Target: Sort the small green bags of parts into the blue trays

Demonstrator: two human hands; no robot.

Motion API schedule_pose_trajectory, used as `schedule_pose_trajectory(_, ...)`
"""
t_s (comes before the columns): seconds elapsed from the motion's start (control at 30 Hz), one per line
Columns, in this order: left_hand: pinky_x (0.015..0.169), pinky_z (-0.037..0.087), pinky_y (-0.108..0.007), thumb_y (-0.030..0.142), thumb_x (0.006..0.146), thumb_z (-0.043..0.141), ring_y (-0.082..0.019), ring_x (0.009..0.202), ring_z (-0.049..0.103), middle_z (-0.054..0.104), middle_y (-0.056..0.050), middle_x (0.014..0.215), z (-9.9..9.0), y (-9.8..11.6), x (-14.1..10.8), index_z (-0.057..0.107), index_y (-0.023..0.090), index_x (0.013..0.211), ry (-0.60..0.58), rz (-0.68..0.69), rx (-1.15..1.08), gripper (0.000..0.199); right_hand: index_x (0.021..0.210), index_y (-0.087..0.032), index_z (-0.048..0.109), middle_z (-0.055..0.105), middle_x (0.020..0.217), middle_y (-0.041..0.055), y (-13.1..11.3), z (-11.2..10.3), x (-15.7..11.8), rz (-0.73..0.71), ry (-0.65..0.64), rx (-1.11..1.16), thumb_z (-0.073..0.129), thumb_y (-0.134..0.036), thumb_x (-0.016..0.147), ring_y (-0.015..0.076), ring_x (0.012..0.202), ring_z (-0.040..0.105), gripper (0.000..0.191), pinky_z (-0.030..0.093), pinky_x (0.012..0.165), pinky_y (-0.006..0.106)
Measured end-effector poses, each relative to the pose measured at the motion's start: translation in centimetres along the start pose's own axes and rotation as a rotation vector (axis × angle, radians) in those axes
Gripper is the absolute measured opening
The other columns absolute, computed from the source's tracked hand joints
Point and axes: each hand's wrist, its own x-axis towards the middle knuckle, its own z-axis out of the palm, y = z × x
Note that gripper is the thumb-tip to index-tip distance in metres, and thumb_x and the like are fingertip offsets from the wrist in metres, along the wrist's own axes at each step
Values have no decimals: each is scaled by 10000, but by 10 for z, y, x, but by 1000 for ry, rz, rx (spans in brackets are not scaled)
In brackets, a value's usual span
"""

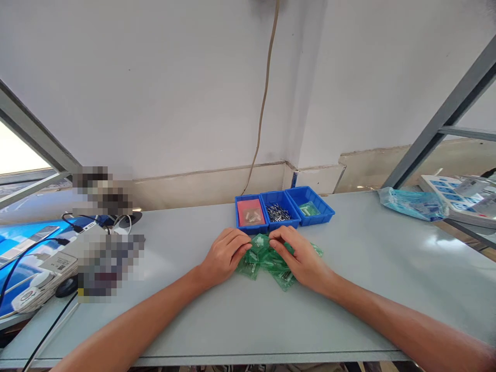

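Several small green plastic bags (267, 254) lie in a loose heap on the grey table (232, 320), some with small parts inside. My left hand (227, 254) is closed at the heap's left side, thumb and fingers pinching the edge of a green bag. From the right, my right hand (296, 253) pinches the same green plastic between thumb and fingers. Just behind are three blue bins: the left bin (251, 228) holds a red-backed bag of small parts, the middle bin (279, 223) metal screws, the right bin (315, 220) a green packet.
Power strips (64, 258), cables and a blurred-out object stand at the left. A blue plastic bag (414, 203) lies at the back right, beside a stack of blue-and-white items (445, 188). Metal posts rise at both sides; a cable hangs down the wall.
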Motion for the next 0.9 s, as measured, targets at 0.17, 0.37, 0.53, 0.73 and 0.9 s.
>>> schedule_pose_trajectory(0.17,897,572,-342,166,1124,548,-193,954,665,755,-83,1028,0,0,0,683,182,1150,5,5,-4,139,1069,-283,640,703,1007,38,1,0,1,11,2,8,467,-411,1168,245,958,624,237,513,864,405)
schedule_pose_trajectory(0.37,944,603,-341,134,1113,563,-191,1041,704,767,-84,1138,0,0,-3,632,197,1369,-11,-25,-6,273,1157,-298,620,729,1018,12,2,1,0,112,-31,157,489,-446,1160,215,930,675,197,518,803,360)
schedule_pose_trajectory(0.53,967,621,-346,98,1096,572,-185,1077,715,750,-85,1200,1,1,-4,586,222,1453,-3,-38,-36,378,1223,-302,605,737,1048,24,5,3,-1,134,12,199,525,-481,1145,220,974,700,211,518,772,344)
schedule_pose_trajectory(0.73,1042,614,-379,105,1078,565,-213,1198,691,695,-108,1266,1,3,0,585,237,1458,-35,-30,2,403,1161,-296,618,713,1054,21,8,3,0,78,29,225,509,-451,1156,205,950,669,190,522,810,337)
schedule_pose_trajectory(0.9,1062,609,-406,198,1071,623,-239,1243,675,670,-114,1300,0,1,-2,574,245,1465,-52,-55,30,400,1146,-298,663,725,1058,19,7,2,-1,62,-16,195,485,-437,1165,204,945,675,227,521,832,345)
